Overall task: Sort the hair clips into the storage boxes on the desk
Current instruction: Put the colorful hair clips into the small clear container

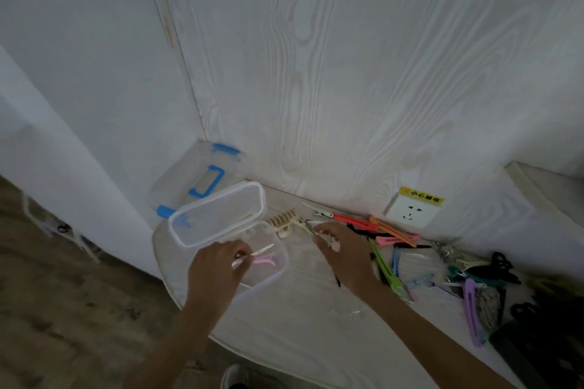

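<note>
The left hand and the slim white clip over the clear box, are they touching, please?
Touching. The head view shows the left hand pinching the white clip at its near end, above the clear box that holds a pink clip.

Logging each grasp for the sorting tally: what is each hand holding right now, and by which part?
Left hand pinches a silver clip by one end. Right hand grips a pale clip; where is hidden.

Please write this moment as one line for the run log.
left hand: holds white clip over clear box | right hand: grips pale clip | pink clip: in box
</note>
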